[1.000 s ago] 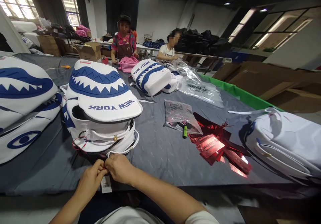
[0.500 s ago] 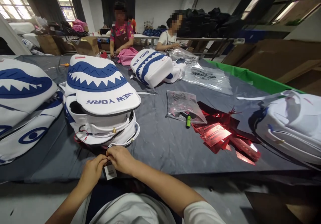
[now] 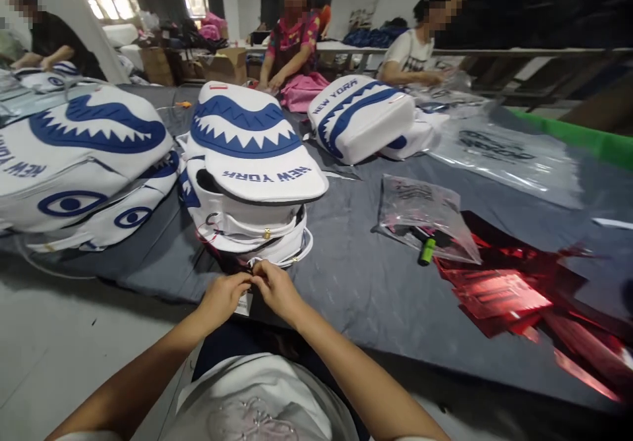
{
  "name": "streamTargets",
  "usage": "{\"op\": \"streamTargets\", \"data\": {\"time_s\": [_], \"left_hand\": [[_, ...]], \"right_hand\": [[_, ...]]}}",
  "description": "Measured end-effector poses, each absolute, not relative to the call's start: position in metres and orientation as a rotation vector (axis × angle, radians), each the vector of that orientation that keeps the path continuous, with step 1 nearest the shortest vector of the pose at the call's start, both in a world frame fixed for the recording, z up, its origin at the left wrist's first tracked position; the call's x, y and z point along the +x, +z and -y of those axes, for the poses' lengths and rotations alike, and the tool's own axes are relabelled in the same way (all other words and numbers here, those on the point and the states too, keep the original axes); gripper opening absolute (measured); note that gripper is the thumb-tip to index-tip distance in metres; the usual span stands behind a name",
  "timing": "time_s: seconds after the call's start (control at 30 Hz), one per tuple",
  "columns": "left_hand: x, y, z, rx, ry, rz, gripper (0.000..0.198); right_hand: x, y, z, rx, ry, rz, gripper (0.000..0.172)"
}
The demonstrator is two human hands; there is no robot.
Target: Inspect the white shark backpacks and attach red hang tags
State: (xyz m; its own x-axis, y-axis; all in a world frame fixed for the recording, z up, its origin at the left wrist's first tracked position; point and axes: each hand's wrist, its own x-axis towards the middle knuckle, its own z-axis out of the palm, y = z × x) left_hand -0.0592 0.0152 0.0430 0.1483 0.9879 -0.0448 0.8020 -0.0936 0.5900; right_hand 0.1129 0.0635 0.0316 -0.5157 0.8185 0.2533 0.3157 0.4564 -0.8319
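Left hand [image 3: 222, 301] and right hand [image 3: 277, 291] pinched narrow, lower centre of frame, beside white tag [image 3: 244, 305]; cannot tell what they grip. White-and-blue backpack [image 3: 262, 176] on bench [image 3: 346, 289] just beyond.

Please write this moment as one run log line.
left hand, right hand: pinching, close together | grip contents: unclear | white tag: between hands | white-blue bag: just beyond

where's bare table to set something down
Bare table: between the middle backpack and plastic pouch, down to the front edge; a smaller patch between the stacked backpacks and left hand. Crowded: left, under those backpacks; right, under red foil.
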Motion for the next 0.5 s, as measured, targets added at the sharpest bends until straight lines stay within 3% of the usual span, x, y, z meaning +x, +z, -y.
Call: {"op": "streamTargets", "data": {"time_s": [0.13, 0.5], "left_hand": [[-0.0558, 0.0457, -0.0137, 1.933, 0.511, -1.909, 0.015], [-0.0588, 0.0468, -0.0125, 1.971, 0.511, -1.753, 0.018]], "right_hand": [[0.1128, 0.0278, -0.0615, -0.946, 1.025, 2.024, 0.002], [0.1107, 0.0239, -0.0573, -0.991, 1.076, 1.935, 0.011]]}}
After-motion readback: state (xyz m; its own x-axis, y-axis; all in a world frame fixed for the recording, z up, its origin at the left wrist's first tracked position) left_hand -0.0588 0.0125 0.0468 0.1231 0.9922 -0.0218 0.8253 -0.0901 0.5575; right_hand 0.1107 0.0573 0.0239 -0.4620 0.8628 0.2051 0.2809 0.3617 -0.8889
